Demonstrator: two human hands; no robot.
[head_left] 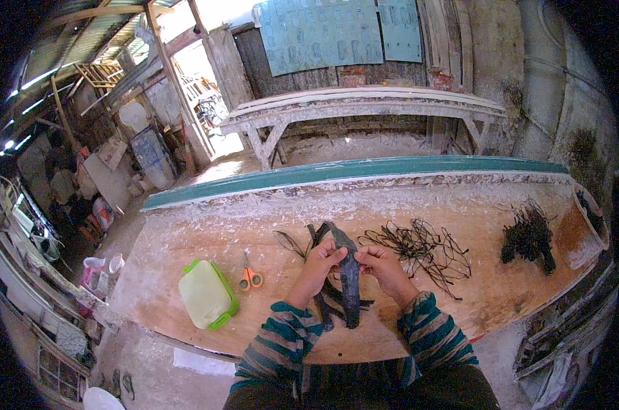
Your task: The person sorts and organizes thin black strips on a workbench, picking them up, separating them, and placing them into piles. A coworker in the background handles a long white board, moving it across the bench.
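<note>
Over the near middle of the wooden table, my left hand (319, 268) and my right hand (386, 269) hold a dark, flat, flexible strip (350, 290) between them. The left thumb and fingers pinch its upper part; the right fingertips close on its right edge. Its wide lower end hangs toward me, and its exact material cannot be made out. Several narrower black strips (321, 236) lie on the table under and beside my left hand. To the right of my hands spreads a loose tangle of thin black cord loops (419, 249). Orange-handled scissors (250, 277) rest to the left.
A container with a pale lid and green clips (207, 295) sits left of the scissors. At the right are a bundle of black cords (528, 242) and a tipped, dusty bucket (580, 239). A green-faced ledge (357, 175) borders the far side; a white bench (371, 104) stands beyond.
</note>
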